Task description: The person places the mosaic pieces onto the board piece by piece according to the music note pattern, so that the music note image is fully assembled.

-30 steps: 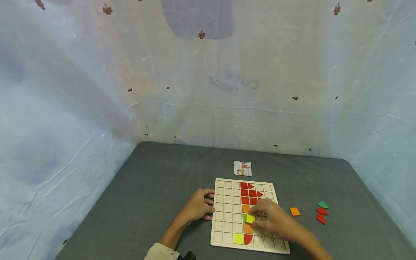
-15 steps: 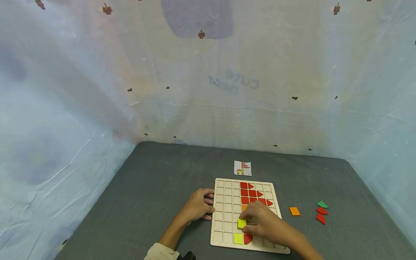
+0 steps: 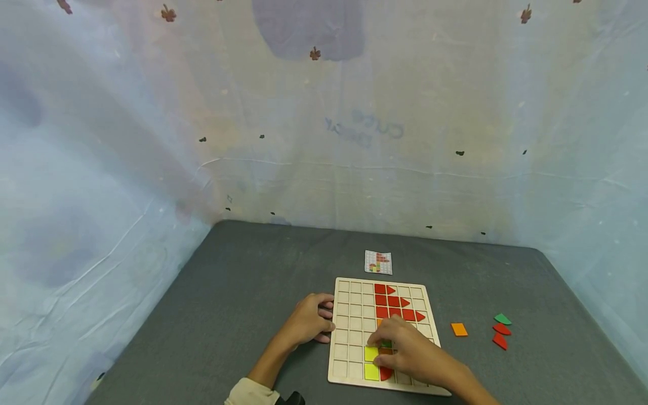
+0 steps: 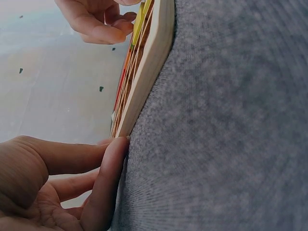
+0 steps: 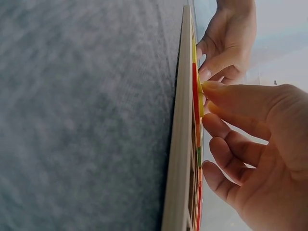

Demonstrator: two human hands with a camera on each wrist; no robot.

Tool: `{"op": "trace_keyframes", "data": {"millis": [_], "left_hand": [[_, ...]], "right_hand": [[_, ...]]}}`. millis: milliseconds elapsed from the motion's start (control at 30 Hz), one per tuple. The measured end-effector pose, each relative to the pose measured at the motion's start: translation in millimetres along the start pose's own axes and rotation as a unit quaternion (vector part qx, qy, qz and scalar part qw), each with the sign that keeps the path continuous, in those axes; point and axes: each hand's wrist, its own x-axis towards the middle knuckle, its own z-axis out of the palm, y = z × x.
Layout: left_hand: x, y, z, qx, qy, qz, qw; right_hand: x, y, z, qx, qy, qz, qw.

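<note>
A wooden grid board [image 3: 348,337] lies on the grey surface, with red, orange, green and yellow tiles in its cells. My left hand [image 3: 306,320] touches its left edge with thumb and fingertips. My right hand [image 3: 407,351] is over the lower middle and pinches a yellow square tile [image 3: 371,353] at a cell, just above another yellow tile [image 3: 372,372]. In the right wrist view the held yellow tile [image 5: 201,103] stands slightly proud of the board. A red quarter-round tile [image 3: 386,373] sits beside the lower yellow one. The right hand partly covers the orange and green tiles.
Beyond the board lies a small printed pattern card [image 3: 378,262]. To the right are a loose orange tile [image 3: 459,329], a green curved piece [image 3: 502,319] and two red pieces [image 3: 499,341]. Patterned fabric walls [image 3: 324,191] surround the table.
My right hand has carried the yellow tile left and down from the green tile's cell to the cell above the other yellow tile, and lowered it there. My left hand has stayed put.
</note>
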Motion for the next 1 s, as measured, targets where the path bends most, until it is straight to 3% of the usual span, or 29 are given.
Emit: {"op": "trace_keyframes", "data": {"millis": [467,1000], "left_hand": [[-0.5,1.8,0.7,0.005,0.001,0.008,1.0],[-0.3,2.4,-0.2,0.0,-0.003,-0.001,1.0]], "right_hand": [[0.7,0.5,-1.4,0.011,0.012,-0.017,0.9997],[-10.2,24.5,-16.9,0.017,0.077,-0.004,0.9968]]}}
